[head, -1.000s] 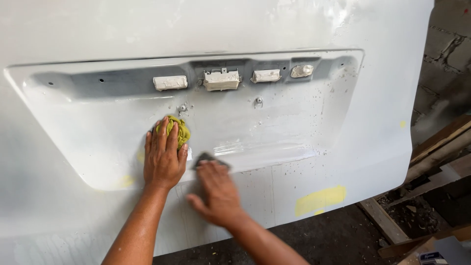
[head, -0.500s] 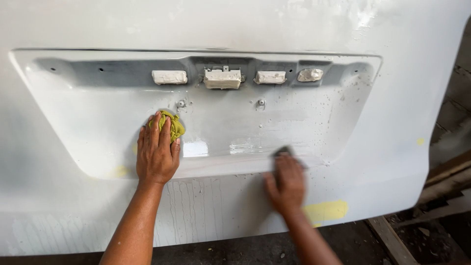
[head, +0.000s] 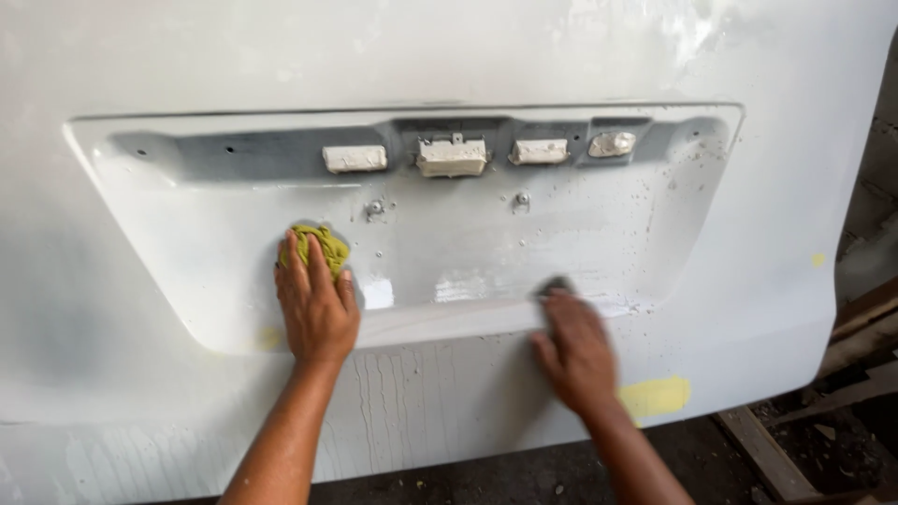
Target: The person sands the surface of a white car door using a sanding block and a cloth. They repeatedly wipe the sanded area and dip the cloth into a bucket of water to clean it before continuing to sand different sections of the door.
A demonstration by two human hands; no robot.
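Note:
A white car body panel (head: 449, 56) with a sunken number-plate recess (head: 580, 234) fills the view. My left hand (head: 316, 309) presses a crumpled yellow-green rag (head: 323, 245) flat against the recess's lower left. My right hand (head: 575, 351) lies on the wet lower lip of the recess, fingers closed over a small dark grey sanding piece (head: 554, 283) that shows only at the fingertips. Water runs down the panel below both hands.
Several white blocks (head: 451, 155) and two small bolts (head: 376, 208) sit along the recess's grey upper ledge. A yellow filler patch (head: 657, 396) marks the panel's lower right. Wooden planks (head: 767, 449) and debris lie on the dark floor at right.
My right hand has slid the dark sanding piece rightward along the recess's lower lip, from beside the left hand to the centre right. My left hand stays on the rag.

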